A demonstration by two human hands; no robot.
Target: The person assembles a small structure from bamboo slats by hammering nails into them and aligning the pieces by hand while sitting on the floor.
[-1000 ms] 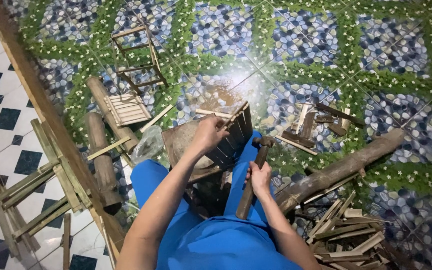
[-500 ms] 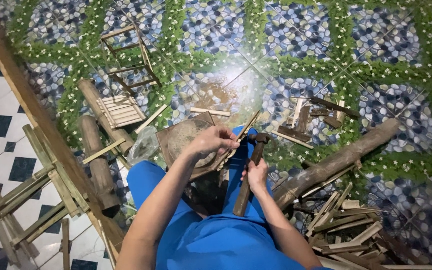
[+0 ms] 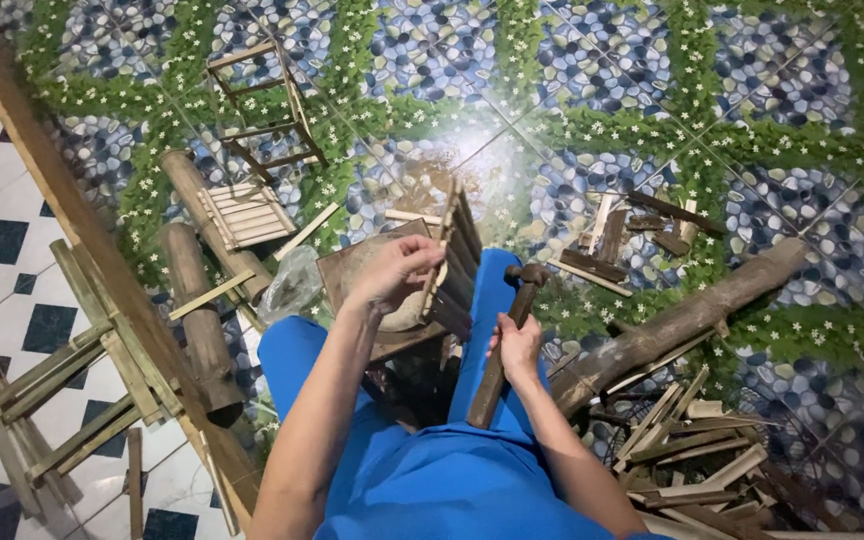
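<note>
Here, in the head view, the person sat on the patterned tile floor [image 3: 652, 90] in blue trousers with the work drawn up between the knees, plainly so both hands could reach it without stretching. The left hand [image 3: 397, 272] was closed around the top edge of a small slatted wooden frame [image 3: 452, 265], gripping it upright and steadying it against a worn wooden block [image 3: 347, 270] that seemed to serve as a work surface. The right hand [image 3: 515, 345] was wrapped around the middle of a hammer [image 3: 507, 335] handle, the head raised and tipped toward the frame, just beside its outer edge, a hold that looked ready for striking. The two hands were apart, one on each thing. A thick log [image 3: 682, 315] lay along the right leg, with a heap of split sticks [image 3: 692, 450] below it, near at hand as stock. To the left lay two shorter logs [image 3: 197, 300], a finished slatted panel [image 3: 244, 213] and an open stick frame [image 3: 262, 105], set out of the way.
</note>
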